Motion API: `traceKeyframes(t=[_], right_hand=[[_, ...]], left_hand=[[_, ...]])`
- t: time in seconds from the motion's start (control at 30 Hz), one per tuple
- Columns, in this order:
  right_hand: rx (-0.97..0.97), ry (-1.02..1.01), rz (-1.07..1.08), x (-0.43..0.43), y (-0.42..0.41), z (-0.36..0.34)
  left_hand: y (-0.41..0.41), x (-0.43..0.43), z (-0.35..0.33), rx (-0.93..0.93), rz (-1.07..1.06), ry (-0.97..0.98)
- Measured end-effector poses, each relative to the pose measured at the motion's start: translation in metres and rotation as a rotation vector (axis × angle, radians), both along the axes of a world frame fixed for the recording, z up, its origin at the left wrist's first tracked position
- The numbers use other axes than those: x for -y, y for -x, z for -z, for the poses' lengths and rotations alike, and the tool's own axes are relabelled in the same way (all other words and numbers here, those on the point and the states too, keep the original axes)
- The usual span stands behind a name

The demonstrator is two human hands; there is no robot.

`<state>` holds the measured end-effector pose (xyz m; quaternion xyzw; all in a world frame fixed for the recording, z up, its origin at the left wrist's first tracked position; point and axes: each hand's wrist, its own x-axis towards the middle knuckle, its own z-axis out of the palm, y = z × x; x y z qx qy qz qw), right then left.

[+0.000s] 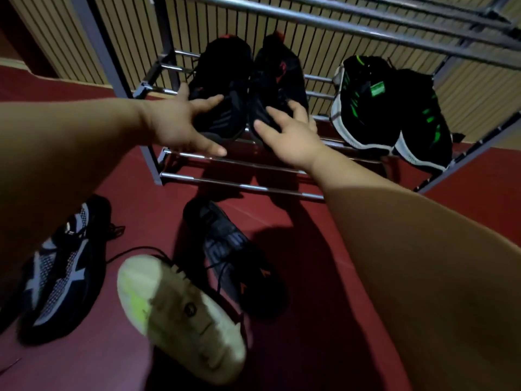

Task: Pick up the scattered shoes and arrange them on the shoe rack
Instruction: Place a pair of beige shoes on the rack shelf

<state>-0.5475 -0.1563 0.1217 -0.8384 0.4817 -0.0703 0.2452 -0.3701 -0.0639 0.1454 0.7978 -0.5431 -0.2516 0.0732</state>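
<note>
Both hands are extended to the shoe rack [242, 187] at 12 o'clock. The left hand [180, 128] rests on the toe of the left black-and-red sneaker [222, 80], fingers [207, 104] spread, not clamped. The right hand [290, 131] lies on the right black-and-red sneaker [279, 77], fingers likewise spread. This pair sits side by side on the lower rails, toes outward. A black-and-green pair [389, 108] occupies the same tier at 2 o'clock.

Outstanding on the red floor [324, 263]: a black sneaker [225, 249] at 6 o'clock, an overturned sneaker with pale sole [180, 314] at 7 o'clock, and a black-and-white mesh sneaker [59, 272] at 8 o'clock.

Assessment: sneakers appear light, with soft uppers and firm soles; loose laces may snag. Recommended hold is the heel collar or across the midfoot.
</note>
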Motion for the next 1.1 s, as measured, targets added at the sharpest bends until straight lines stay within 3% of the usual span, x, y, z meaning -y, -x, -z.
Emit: traceKeyframes(t=[0.07,0.17,0.27,0.4,0.57,0.73,0.83,1.1], right_hand=[[0.024,0.119,0.08,-0.015,0.0,0.007],[0.264,0.413,0.213,-0.068,0.006,0.041],[0.324,0.605,0.108,-0.13,0.02,0.095],[0.084,0.454,-0.166,-0.206,0.044,0.158],[-0.304,-0.054,-0.377,-0.249,0.049,0.161],[-0.381,0.006,-0.431,-0.259,0.043,0.159],[-0.369,0.063,-0.465,-0.254,0.055,0.156],[-0.608,0.157,-0.487,-0.224,0.17,0.124]], left_hand=[[0.002,-0.003,0.004,0.013,-0.016,0.021],[0.01,-0.023,0.026,0.022,-0.066,0.178],[0.021,-0.063,0.061,0.074,-0.039,0.383],[0.029,-0.118,0.115,0.106,-0.035,0.257],[0.037,-0.166,0.157,0.135,-0.047,-0.047],[0.048,-0.166,0.157,0.165,0.025,-0.088],[0.061,-0.157,0.154,0.142,0.1,0.02],[0.14,-0.109,0.141,0.099,0.303,0.262]])
